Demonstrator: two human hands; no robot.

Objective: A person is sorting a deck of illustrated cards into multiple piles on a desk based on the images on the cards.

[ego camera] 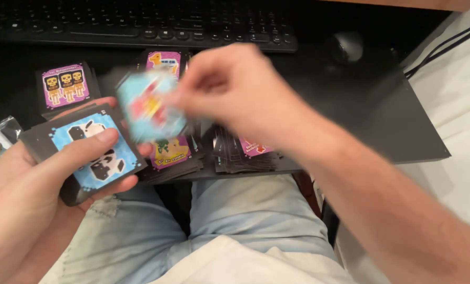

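Pinching a motion-blurred card (152, 108), the right hand (235, 87) hides piles behind; left hand (45, 179) grips a card stack (82, 152).

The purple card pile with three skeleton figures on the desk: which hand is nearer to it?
Left. The left hand, holding a card stack, is just below that purple card pile. The right hand, holding a blurred card, is farther right.

We are seated at a home desk: a black keyboard (140, 23), a dark mouse (345, 47) and cables (445, 47) share the black desktop (382, 115) with piles of trading cards (245, 152).
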